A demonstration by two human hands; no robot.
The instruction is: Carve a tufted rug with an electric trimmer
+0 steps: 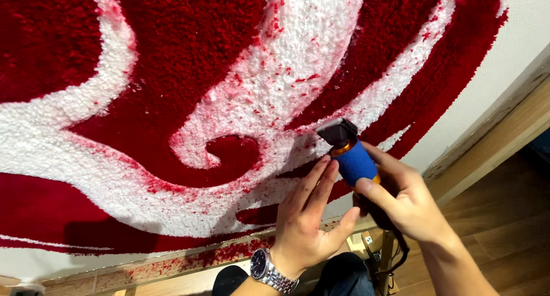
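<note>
From the head view I see my right hand point(401, 201) wrapped around a trimmer point(350, 155) with a blue grip, its fingers clenched on the body, the black cutting head pressed to the rug point(189, 84) where a white band meets red pile, right of the red curl. My left hand point(306, 216), a watch point(269, 271) on its wrist, lies open and grasping nothing, fingertips touching the trimmer's side and the pile beside it. The rug is stretched upright on a wooden frame point(172, 267), red fluff scattered over the white. To shear cleanly, I judge the head should stay flat on the pile and follow the colour edge slowly, the left hand steadying.
</note>
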